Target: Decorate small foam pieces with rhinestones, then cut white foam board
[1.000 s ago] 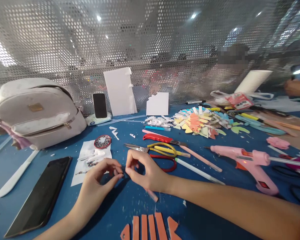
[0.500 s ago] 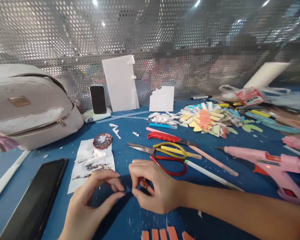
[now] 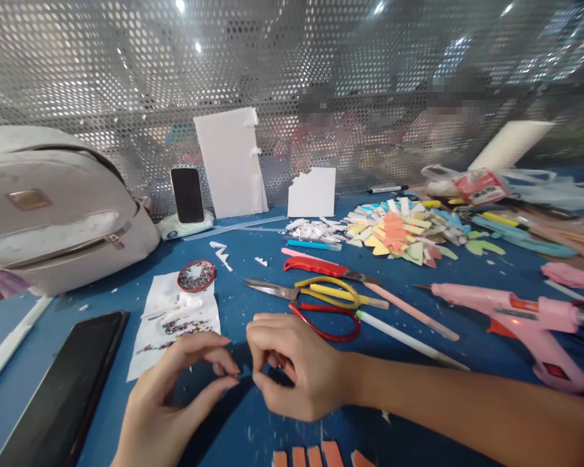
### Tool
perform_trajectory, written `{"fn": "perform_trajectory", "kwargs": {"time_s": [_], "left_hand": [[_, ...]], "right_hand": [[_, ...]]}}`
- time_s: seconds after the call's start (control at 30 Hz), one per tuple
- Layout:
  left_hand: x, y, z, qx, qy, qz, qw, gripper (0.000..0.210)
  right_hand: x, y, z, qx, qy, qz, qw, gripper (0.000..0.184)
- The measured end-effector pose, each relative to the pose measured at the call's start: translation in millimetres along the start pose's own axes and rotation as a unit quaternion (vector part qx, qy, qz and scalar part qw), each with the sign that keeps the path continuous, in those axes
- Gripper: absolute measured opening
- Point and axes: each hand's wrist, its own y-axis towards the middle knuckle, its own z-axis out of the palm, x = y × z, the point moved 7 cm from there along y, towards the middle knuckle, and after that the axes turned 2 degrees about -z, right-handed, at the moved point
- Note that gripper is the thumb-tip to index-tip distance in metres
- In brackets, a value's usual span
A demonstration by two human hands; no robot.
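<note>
A: State the finger positions.

B: Left of centre in the lower frame, the left hand (image 3: pixel 168 392) is curving, its thumb and middle fingertip almost meeting, its index finger standing slightly apart. At lower centre, the right hand (image 3: pixel 299 366) is curling inward, its thumb and index finger nearly closing. The fingertips are facing across a narrow gap. Whether either hand is gripping a part, I cannot tell; the detail is too small.

A: Locate the nearest items.

B: At frame centre, the scissors (image 3: pixel 292 294) are lying just beyond the right hand, blades pointing left. Left of centre, the white sheet (image 3: pixel 163 298) is bearing speckled grains (image 3: pixel 185 325) beyond the left hand. Orange strips (image 3: pixel 331 454) are showing at the bottom edge.
</note>
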Motion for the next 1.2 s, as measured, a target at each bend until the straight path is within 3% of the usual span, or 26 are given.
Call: {"fn": "perform_trajectory", "kwargs": {"time_s": [0.43, 0.73, 1.2], "left_hand": [[0.8, 0.1, -2.9, 0.000, 0.031, 0.006, 0.999, 0.020], [-5.4, 3.7, -1.7, 0.058, 0.088, 0.073, 0.992, 0.030], [-9.4, 3.2, -2.3, 0.060, 0.112, 0.095, 0.987, 0.029]], "right_hand": [[-2.4, -0.4, 0.8, 0.009, -0.011, 0.024, 1.000, 0.018], [-3.8, -0.9, 2.0, 0.010, -0.018, 0.023, 1.000, 0.017], [-4.6, -1.9, 3.5, 0.014, -0.021, 0.021, 0.999, 0.016]]}}
